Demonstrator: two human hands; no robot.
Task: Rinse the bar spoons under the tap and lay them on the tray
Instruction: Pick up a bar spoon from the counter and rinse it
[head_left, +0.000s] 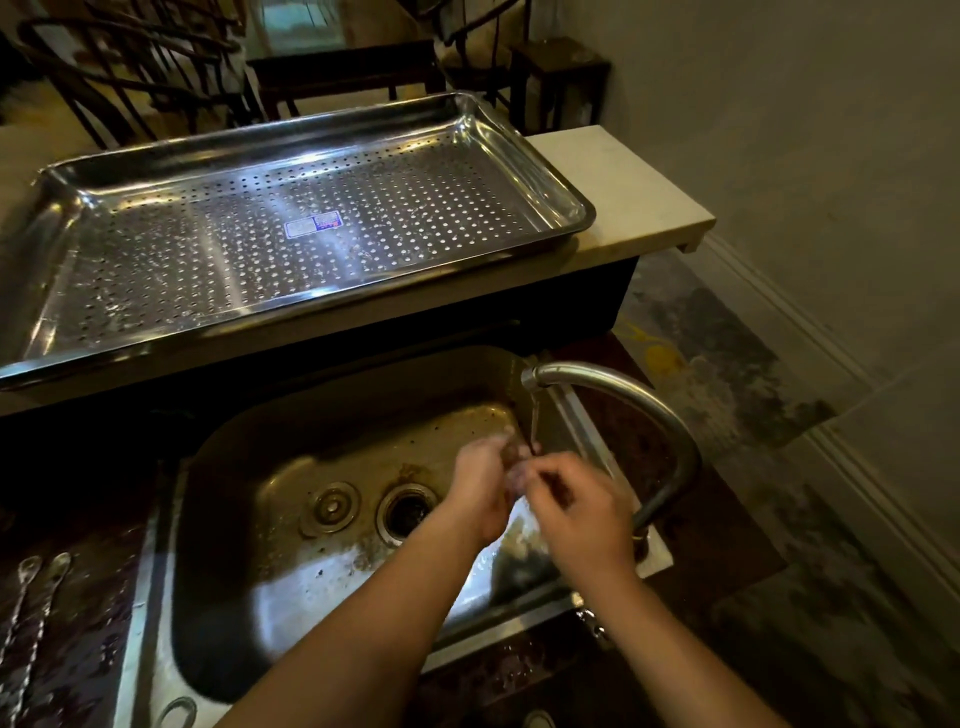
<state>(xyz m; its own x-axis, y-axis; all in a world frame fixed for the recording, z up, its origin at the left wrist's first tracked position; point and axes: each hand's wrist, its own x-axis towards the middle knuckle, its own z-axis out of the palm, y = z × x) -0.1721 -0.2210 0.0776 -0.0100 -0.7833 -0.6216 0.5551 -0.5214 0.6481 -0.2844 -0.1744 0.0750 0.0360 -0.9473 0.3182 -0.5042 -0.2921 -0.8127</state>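
Both hands meet under the tap (597, 379), over the right side of the sink (291, 426). The left grip (483, 488) is curled toward the thin stream, and the right grip (576, 504) has its fingers bent and drawn together as if pinching. Blur and water hide whatever lies between them, so I cannot tell whether either grip holds a spoon.

Two bar spoons (60, 562) lie side by side on the wet bench left of the sink, near its front-left corner. Their bowls point away from the person, and their long twisted stems run off the near edge of view.

These are probably light, stiff steel, and slick when wet. The twisted stem likely gives more purchase than the smooth bowl, so a pinch at mid-stem should keep a spoon balanced.

The perforated tray (415, 208) sits on the raised bench (623, 192) behind the sink, stopping short of that bench's right edge. It shows only a small label and no spoons.

Reaching it means lifting up and over the step and the tray's front rim. The tap's arch stands on the right side of that path. A dropped spoon would probably slide toward the open drain (408, 512), beside the plug (332, 506).
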